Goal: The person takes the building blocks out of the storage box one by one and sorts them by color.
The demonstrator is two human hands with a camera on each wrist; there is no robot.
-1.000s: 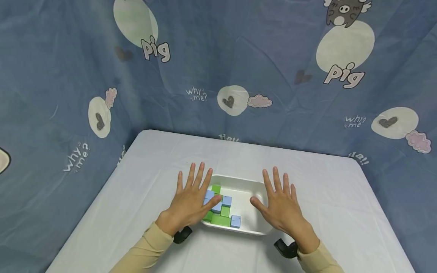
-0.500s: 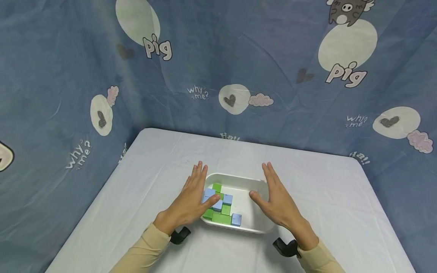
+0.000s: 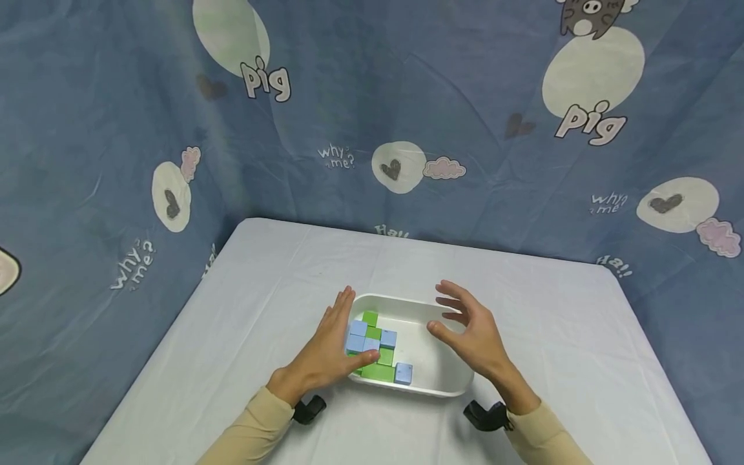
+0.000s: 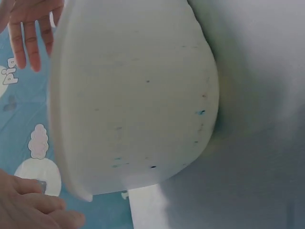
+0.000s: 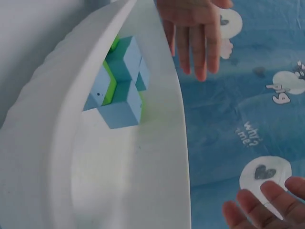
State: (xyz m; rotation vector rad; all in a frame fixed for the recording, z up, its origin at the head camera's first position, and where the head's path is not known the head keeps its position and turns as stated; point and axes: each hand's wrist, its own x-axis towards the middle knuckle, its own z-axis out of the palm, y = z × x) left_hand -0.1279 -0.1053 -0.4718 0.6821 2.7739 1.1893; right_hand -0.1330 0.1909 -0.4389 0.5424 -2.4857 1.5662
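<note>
A white tray [image 3: 433, 371] with raised walls holds blue blocks [image 3: 403, 372] and green blocks [image 3: 378, 372], bunched toward its left side. My left hand [image 3: 325, 352] hovers over the tray's left end, fingers straight and together, thumb reaching across the blocks and hiding some of them. At the right end my right hand [image 3: 479, 336] is held with fingers spread and loosely bent, thumb apart, nothing in it. The palms face each other across the tray. In the left wrist view, the tray's outer wall [image 4: 138, 95] fills the middle.
A white cloth [image 3: 279, 271] covers the table under the tray. Behind it hangs a blue curtain [image 3: 325, 77] printed with pigs, hearts and lettering. Black wrist cameras [image 3: 485, 416] sit below both wrists.
Both hands have turned from palms down with fingers spread to palms facing inward. The right fingers have bent and the left fingers have come together. The blocks remain in place.
</note>
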